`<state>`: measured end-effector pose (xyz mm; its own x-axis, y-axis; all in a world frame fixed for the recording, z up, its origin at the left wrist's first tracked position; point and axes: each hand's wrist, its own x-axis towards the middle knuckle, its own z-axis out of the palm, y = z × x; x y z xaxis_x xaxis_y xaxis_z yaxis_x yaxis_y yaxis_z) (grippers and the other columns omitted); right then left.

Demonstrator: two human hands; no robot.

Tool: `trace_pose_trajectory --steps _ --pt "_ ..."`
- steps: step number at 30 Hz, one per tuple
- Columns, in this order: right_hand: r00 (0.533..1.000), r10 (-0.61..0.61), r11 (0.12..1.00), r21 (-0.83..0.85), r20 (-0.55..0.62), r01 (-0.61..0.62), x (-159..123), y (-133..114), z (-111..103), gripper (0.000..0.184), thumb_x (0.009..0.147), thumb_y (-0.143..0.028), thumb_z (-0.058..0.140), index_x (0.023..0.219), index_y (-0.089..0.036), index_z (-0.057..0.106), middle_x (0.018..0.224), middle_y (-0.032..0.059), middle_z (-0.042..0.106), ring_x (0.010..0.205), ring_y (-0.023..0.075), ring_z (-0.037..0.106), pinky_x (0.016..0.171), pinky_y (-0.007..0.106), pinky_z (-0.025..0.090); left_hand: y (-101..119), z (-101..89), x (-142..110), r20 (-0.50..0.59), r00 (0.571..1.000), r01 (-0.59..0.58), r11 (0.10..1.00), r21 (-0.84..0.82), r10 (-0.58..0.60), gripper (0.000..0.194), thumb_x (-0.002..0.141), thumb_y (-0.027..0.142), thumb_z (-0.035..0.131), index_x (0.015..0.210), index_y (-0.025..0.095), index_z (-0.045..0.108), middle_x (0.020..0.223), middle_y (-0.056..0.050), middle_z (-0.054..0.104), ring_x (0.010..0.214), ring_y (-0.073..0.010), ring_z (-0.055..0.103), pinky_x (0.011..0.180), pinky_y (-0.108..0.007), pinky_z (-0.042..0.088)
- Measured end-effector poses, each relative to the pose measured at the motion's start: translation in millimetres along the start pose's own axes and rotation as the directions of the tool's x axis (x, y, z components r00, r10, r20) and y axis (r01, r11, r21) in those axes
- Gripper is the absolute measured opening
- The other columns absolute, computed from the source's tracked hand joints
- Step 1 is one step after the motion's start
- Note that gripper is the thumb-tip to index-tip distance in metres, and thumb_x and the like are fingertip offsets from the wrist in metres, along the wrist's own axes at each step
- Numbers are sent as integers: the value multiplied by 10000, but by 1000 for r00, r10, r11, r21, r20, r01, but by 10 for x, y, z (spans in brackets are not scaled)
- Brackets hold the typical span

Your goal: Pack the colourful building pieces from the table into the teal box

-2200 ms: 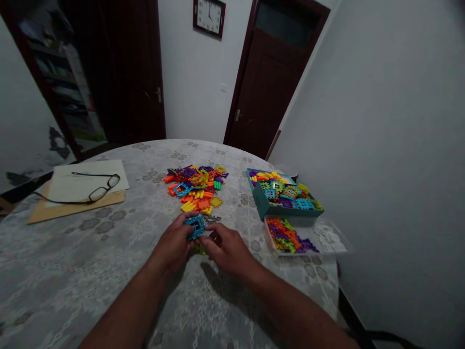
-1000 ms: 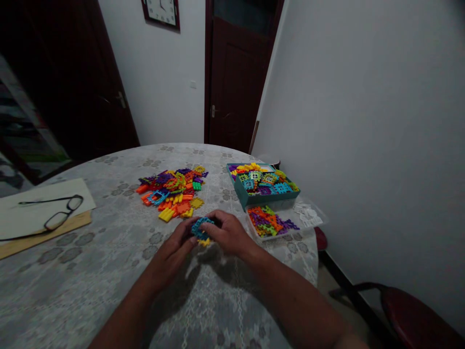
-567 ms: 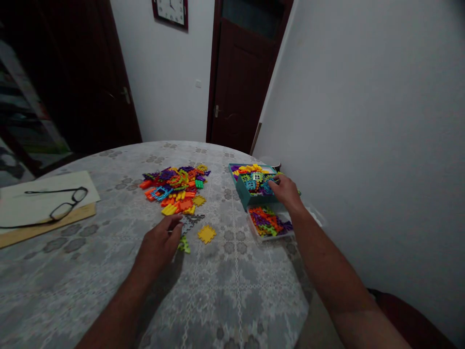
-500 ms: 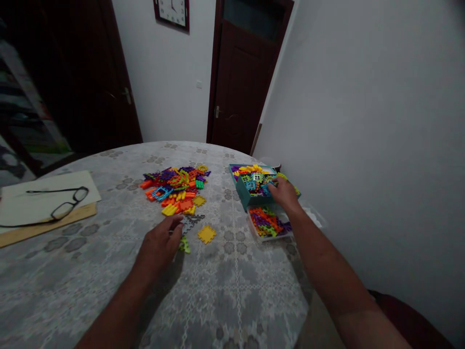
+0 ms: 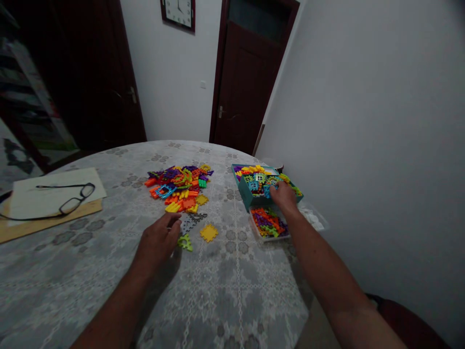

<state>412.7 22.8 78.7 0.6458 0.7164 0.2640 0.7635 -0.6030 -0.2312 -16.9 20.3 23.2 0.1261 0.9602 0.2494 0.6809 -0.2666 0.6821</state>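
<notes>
My right hand (image 5: 283, 196) reaches into the teal box (image 5: 247, 196), its fingers pinched at a blue plastic building piece among other interlocking pieces; the fingertips are partly hidden. My left hand (image 5: 160, 236) hovers low over the table's left middle, fingers bent and apart, holding nothing visible. Just beside its fingertips lie grey building pieces (image 5: 196, 217) and a lime-green piece (image 5: 185, 243). A yellow square piece (image 5: 209, 233) lies a little to their right. Farther back is a heap of mixed building pieces (image 5: 181, 183) in orange, purple, yellow, blue and green.
In front of the teal box stands a clear plastic container (image 5: 267, 238) with orange, purple and green pieces. Eyeglasses (image 5: 70, 205) rest on paper and a wooden board (image 5: 51, 227) at the left. A patterned cloth covers the round table (image 5: 225, 291); a white wall (image 5: 363, 121) rises at the right.
The view has shifted slightly, so everything sits a little farther right. My right hand stays at the teal box, and my left hand stays by the grey pieces, the green piece showing more.
</notes>
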Motion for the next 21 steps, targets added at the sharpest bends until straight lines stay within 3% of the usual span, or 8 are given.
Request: trace_pose_trajectory --steps 12,17,21 --pt "999 22 999 36 -38 -21 24 -65 137 426 1081 -396 511 1345 -167 755 1240 186 792 1133 297 752 939 356 537 15 32 -15 38 999 -14 1000 6 14 437 977 437 492 1225 192 755 1162 -124 837 980 -284 801 946 -391 600" --pt "992 -64 995 64 -109 71 4 73 185 410 1042 -371 545 1260 -145 808 1262 203 774 1135 290 725 953 342 524 10 23 -16 49 999 -9 1000 23 8 440 971 447 498 1223 202 764 1149 -115 841 955 -280 803 907 -369 605" --pt "990 -58 979 185 -127 81 93 212 153 377 1003 -350 565 1179 -181 852 1156 142 822 1050 257 741 909 302 517 -9 31 -7 49 999 -15 1000 27 13 454 977 459 486 1226 195 759 1184 -123 837 965 -277 800 932 -374 599"
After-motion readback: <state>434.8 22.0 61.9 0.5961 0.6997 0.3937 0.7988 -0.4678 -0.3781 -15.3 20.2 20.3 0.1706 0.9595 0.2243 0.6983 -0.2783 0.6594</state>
